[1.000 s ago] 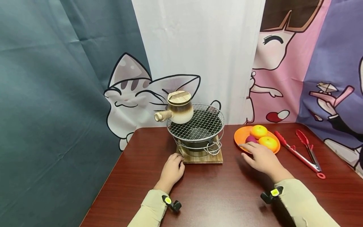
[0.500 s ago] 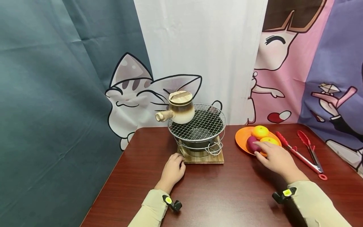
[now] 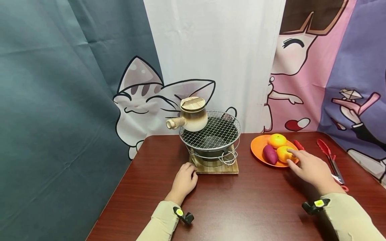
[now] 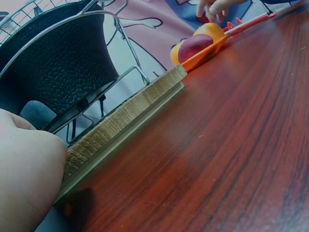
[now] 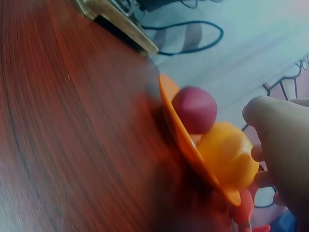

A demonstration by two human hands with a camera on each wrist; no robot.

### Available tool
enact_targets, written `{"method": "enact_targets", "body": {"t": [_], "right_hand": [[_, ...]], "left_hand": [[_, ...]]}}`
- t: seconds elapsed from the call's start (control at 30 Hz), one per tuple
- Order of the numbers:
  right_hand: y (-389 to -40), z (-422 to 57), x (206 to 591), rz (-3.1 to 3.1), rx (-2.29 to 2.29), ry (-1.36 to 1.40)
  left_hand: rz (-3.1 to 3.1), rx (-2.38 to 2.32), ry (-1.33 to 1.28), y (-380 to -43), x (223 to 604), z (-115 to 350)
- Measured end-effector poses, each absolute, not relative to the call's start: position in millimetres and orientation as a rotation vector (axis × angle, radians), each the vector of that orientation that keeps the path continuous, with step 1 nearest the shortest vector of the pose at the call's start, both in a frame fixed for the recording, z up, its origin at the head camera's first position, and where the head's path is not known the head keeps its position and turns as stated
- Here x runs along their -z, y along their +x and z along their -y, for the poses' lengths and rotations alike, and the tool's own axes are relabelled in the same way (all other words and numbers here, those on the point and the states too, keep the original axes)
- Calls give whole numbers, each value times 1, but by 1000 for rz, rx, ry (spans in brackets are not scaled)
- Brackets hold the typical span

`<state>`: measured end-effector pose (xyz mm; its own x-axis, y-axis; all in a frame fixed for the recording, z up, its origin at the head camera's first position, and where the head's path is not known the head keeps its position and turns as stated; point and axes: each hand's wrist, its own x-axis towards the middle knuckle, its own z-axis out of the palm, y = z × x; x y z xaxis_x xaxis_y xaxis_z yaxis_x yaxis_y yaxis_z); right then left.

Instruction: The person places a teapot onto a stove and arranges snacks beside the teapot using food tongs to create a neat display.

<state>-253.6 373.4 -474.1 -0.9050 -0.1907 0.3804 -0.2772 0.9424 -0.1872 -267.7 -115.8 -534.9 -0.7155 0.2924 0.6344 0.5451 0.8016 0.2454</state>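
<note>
My left hand (image 3: 184, 179) rests on the table at the near left corner of the wooden board (image 3: 217, 169), fingers loosely bent and touching its edge. On the board stands a black tabletop grill with a round wire mesh (image 3: 208, 134). A lidded ceramic pot (image 3: 194, 118) with a side handle sits on the mesh. To the right, an orange plate (image 3: 256, 150) bears a purple sweet potato (image 3: 270, 154) and two tangerines (image 3: 277, 141). My right hand (image 3: 312, 169) hovers by the plate's right edge, fingers relaxed and holding nothing, close to the nearer tangerine (image 5: 229, 152).
Red-tipped metal tongs (image 3: 333, 164) lie spread at the right of the plate, partly hidden by my right hand. A printed cloth backdrop (image 3: 235, 67) hangs behind the dark red wooden table (image 3: 241, 207).
My right hand has moved right, from over the sweet potato past the nearer tangerine, uncovering both and now covering part of the tongs. My left hand stays at the board.
</note>
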Motion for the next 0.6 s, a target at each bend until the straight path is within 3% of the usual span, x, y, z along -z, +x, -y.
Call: {"method": "enact_targets", "body": {"t": [0.6], "right_hand": [[-241, -431, 494, 2788, -337, -147]], "left_hand": [[2405, 589, -625, -264, 532, 116]]}}
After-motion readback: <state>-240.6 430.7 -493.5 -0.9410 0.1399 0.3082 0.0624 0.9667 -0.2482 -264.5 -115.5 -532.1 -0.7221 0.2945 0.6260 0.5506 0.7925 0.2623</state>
